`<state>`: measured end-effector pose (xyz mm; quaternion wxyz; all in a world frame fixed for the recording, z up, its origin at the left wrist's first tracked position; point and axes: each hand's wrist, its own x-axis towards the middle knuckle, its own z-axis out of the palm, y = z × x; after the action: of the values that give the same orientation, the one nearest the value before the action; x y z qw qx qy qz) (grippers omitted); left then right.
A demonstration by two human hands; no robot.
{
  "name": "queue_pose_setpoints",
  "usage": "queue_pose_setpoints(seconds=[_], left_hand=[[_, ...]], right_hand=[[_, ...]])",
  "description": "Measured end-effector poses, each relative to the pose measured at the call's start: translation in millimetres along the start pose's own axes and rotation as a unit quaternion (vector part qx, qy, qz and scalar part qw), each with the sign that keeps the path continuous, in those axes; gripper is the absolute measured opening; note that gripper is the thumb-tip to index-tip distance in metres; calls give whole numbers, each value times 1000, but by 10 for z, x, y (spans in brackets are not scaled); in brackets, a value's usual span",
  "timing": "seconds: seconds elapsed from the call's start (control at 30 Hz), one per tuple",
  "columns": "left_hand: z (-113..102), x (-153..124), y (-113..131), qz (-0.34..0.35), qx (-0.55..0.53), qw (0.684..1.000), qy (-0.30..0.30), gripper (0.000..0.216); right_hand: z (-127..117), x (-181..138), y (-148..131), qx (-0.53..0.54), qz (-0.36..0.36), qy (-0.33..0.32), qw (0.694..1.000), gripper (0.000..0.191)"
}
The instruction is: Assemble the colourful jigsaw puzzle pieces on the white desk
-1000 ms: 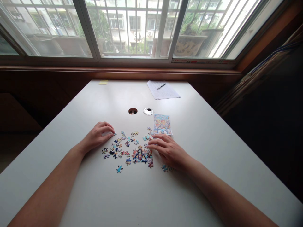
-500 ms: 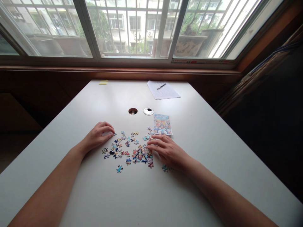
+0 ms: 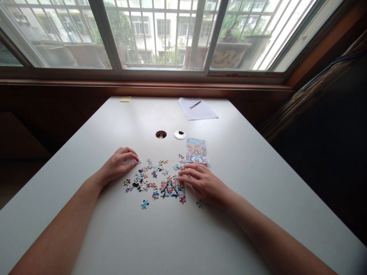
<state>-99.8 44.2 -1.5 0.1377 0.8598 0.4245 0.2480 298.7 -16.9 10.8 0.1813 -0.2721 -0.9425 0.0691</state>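
Loose jigsaw puzzle pieces (image 3: pixel 141 177) lie scattered across the middle of the white table. My left hand (image 3: pixel 122 163) rests at their left edge, thumb and fingertips drawn together on a small puzzle piece (image 3: pixel 139 162). An assembled section (image 3: pixel 170 189) of the puzzle lies at the near right of the loose pieces. Over its upper right edge, my right hand (image 3: pixel 204 182) stretches its fingers slightly apart, hiding what is underneath. A blue piece (image 3: pixel 145 204) sits alone nearer to me, and other blue pieces (image 3: pixel 200 204) are partly covered below my right hand.
Beyond my right hand is a colourful reference picture (image 3: pixel 197 150). A round cable hole (image 3: pixel 161 135) and its metal cover (image 3: pixel 179 135) are in the table (image 3: pixel 137 244). Farther back lie paper sheets (image 3: pixel 200 111), a pen (image 3: pixel 195 104) and a yellow note (image 3: pixel 125 99), below the window.
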Motion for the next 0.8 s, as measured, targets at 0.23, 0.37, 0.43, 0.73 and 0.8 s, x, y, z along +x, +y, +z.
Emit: queue_pose_setpoints(seconds=[0.23,0.37,0.43,0.73,0.8], left_hand=[[-11,2,20,-4,0,1000,-1,18],[0,-4,0,-3,3,1000,-2,18],[6,-9,-12,-2,4,1000,-1,19],[10,-11,-28,-2,1,1000,0,16],[7,-9,-23,-2,2,1000,-2,17]], right_hand=[[-5,10,-7,-1,1,2,1000,37],[-9,11,-12,1,0,2,1000,39],[-7,7,-12,1,1,2,1000,40],[20,-7,5,-7,5,1,1000,42],[11,0,-1,-8,4,4,1000,41]])
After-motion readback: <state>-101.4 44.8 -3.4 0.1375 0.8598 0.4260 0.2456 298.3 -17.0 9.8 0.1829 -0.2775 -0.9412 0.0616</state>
